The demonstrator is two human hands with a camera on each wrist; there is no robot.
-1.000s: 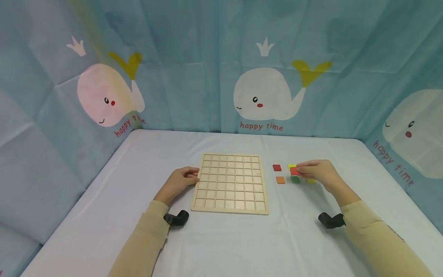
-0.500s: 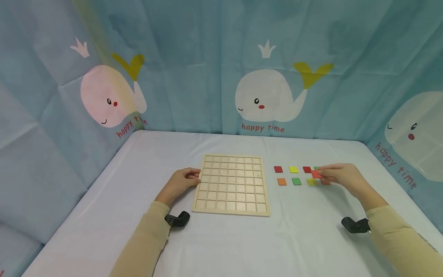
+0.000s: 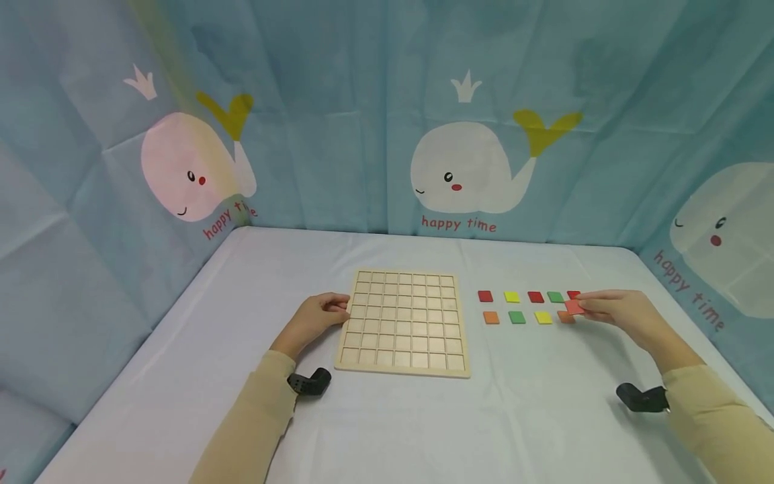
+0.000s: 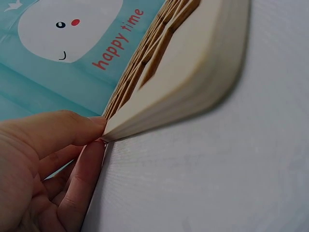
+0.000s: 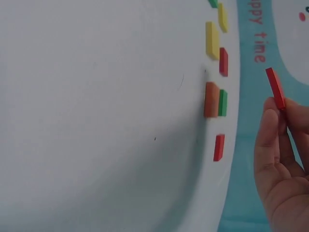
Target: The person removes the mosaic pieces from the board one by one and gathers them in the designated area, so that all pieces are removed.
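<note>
A light wooden board point(image 3: 402, 323) with a grid of square recesses lies on the white table. My left hand point(image 3: 314, 319) is at its left edge; in the left wrist view the thumb point(image 4: 72, 128) and a finger pinch the edge of the board. Over the right end of the coloured tiles, my right hand point(image 3: 629, 316) pinches a small square red tile point(image 5: 275, 88) between thumb and fingertips. In the head view the held tile overlaps an orange tile point(image 3: 565, 316) and hangs in front of another red tile point(image 3: 572, 294).
Two rows of flat tiles lie right of the board. The back row includes a red tile point(image 3: 485, 296), a yellow tile point(image 3: 511, 296) and a green tile point(image 3: 555, 296). In front are another green tile point(image 3: 517, 317) and yellow tile point(image 3: 543, 318). A whale-print curtain point(image 3: 338, 168) surrounds the table.
My right hand has moved to the right along the tile rows with the red tile in its fingers, uncovering tiles it had hidden. The left hand stays at the board's edge.
</note>
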